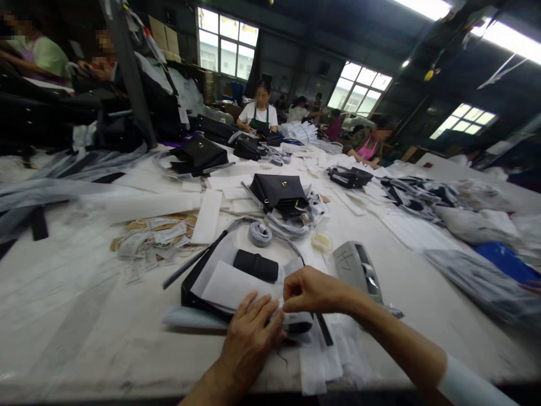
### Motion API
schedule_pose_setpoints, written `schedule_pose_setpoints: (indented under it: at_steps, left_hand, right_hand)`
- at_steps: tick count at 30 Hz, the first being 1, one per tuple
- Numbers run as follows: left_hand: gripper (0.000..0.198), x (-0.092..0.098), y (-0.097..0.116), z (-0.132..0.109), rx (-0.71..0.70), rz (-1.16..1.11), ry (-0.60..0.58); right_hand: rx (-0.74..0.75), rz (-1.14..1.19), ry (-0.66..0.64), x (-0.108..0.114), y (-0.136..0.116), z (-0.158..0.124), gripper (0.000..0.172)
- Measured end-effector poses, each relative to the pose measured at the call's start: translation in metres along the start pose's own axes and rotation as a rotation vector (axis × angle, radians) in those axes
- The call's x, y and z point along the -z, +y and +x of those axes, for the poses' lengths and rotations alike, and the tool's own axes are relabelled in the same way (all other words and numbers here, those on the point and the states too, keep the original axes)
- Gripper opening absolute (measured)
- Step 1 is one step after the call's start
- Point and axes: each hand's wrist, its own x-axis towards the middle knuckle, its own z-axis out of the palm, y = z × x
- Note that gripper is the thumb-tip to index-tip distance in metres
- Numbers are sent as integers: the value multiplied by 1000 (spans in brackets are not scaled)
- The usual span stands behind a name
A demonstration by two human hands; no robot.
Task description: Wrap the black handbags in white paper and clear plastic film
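A black leather-look bag (187, 294) lies flat near the middle of the worktable's near edge (127, 369), with a white paper sheet (236, 286) spread over it. The left hand (256, 328) is open, palm down, its fingers resting across the sheet's near side. The right hand (310, 290) is curled by the sheet's right end, thumb and fingertips drawn together; whether a bit of paper or film sits between them I cannot tell.

The work in hand looks like settling the sheet at that end, and the left hand seems well placed for it. Even, light pressure from spread fingers should hold the paper without denting the bag beneath. The right hand does best with small movements close to the surface, since a sharp pull could crease the sheet or drag it askew.

A dark rolled piece (256, 265) lies just beyond the sheet's far side, so pushing the paper that way risks shifting it. The wrapped strap (192, 265) on the left is best left outside the sheet, where it cannot press a ridge into it. The grey tape dispenser (358, 268) stands beyond the right forearm, toward the table's right side; a low elbow could knock it.
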Motion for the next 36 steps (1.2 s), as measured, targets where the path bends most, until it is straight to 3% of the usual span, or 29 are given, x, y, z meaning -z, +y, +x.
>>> schedule_pose_setpoints:
  at_steps: [4,10,16,20,23,25,28,30,32,34,36]
  left_hand:
    - [18,-3,0,-1,21,-3,37]
    - [22,-4,1,-1,30,-6,59]
    - [22,-5,0,-2,30,-16,37]
    - [22,-5,0,-2,25,-28,45]
    - [22,-5,0,-2,16,-24,56]
    - [22,-6,-1,-2,8,-16,63]
    - [21,-7,-1,-3,2,0,72]
    - [20,-8,-2,-3,-4,6,75]
    - [20,-8,-1,-2,-4,6,72]
    - [20,-7,-1,-2,9,0,62]
    - [20,-5,0,-1,23,0,46]
  right_hand:
    - [-2,-463,-160,5,1,51,11]
    - [75,-624,-240,4,1,69,12]
    - [310,-939,-31,-1,20,88,63]
    - [382,-830,-54,25,41,105,56]
    - [257,-747,169,50,51,99,45]
    - [166,-739,338,52,50,83,32]
    - [135,-598,541,18,45,52,12]
    - [234,-448,576,-18,47,36,8]
    - [253,-381,589,-48,54,28,26]
    - [232,-309,556,-60,61,26,34]
    - [197,-223,515,-58,59,25,27]
